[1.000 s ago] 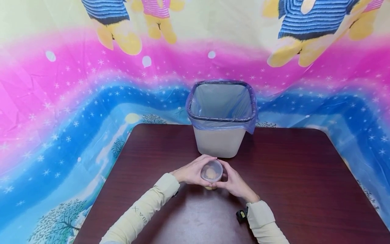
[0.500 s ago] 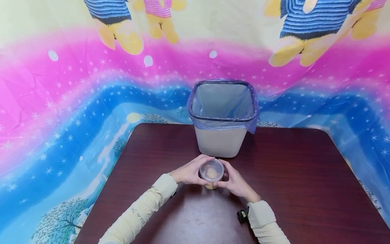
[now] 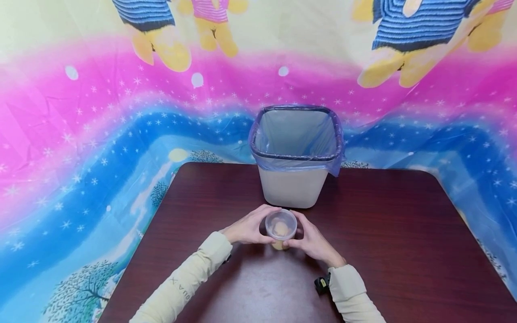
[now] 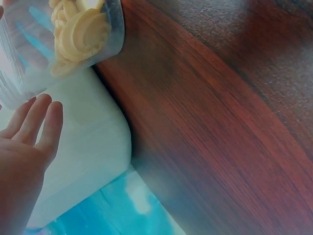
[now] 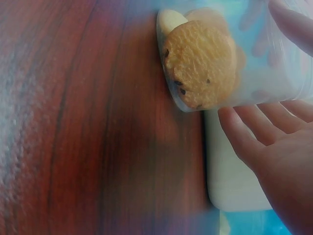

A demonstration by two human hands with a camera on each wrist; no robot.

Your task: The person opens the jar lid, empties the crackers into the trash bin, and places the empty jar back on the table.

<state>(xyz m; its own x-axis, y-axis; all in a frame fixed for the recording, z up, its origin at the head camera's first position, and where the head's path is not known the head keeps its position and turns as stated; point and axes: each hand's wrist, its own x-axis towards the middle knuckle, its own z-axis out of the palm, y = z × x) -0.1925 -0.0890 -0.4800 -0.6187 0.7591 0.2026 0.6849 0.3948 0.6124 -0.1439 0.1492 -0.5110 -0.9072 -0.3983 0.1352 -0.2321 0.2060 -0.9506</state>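
Cookie tub between left hand and right hand, fingers curved round it, sleeve lettering perhaps "QUA X"

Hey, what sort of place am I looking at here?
Probably a staged indoor tabletop setup: a cartoon-printed cloth backdrop, a dark wood-grain table, and a bag-lined bin standing on it.

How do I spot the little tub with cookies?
Find the dark red-brown table, then the big pale bin standing on it. Just in front of the bin, two hands hold a small round tub. Unlike the bin, it's see-through, with cookies inside.
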